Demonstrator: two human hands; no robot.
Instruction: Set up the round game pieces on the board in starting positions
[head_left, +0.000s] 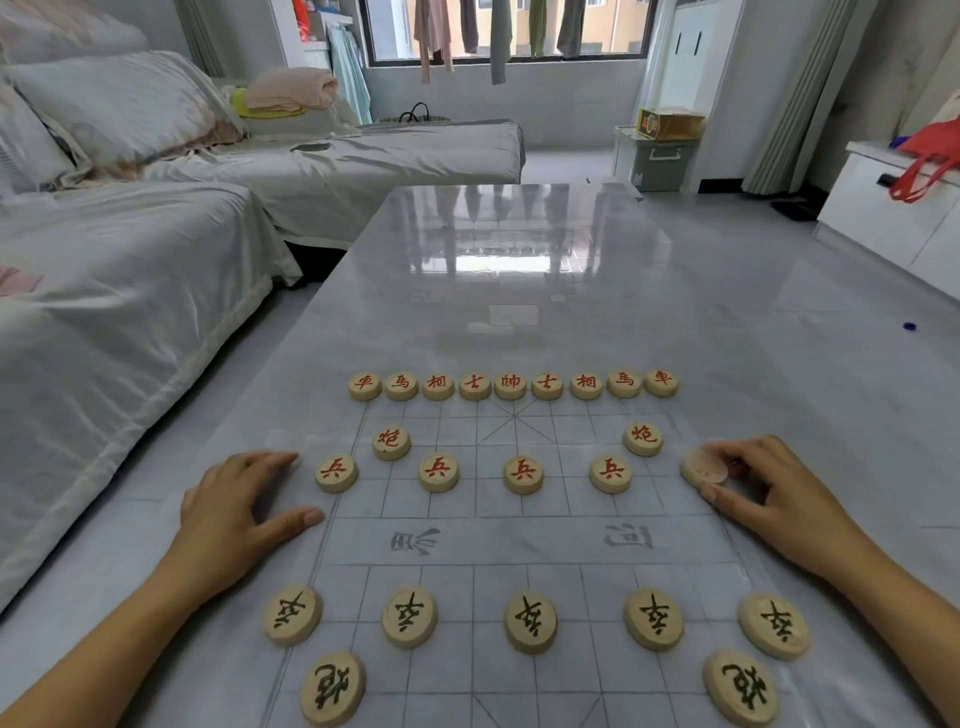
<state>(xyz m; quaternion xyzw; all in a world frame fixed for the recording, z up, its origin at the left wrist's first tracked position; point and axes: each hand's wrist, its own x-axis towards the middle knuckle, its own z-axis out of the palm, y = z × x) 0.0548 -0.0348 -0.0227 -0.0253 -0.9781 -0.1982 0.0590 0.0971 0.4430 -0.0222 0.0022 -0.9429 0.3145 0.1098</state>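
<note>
Pieces (523, 474) marked 兵, right hand (769, 483) pinching piece (705, 469)

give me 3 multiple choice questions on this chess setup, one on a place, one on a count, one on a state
1. Where is the piece that the right hand pinches?
A. At the right end of the red soldier row
B. In the far back row
C. On the river band

2. How many pieces stand in the far back row?
A. 7
B. 9
C. 11

3. What is the left hand doing?
A. Lifting a black piece
B. Resting open, holding nothing
C. Stacking two pieces

Answers:
1 A: the piece is held in line with the four red soldiers, at the right edge of the board.
2 B: nine red-marked discs lie side by side.
3 B: its fingers lie relaxed beside the board with no piece in them.
</note>
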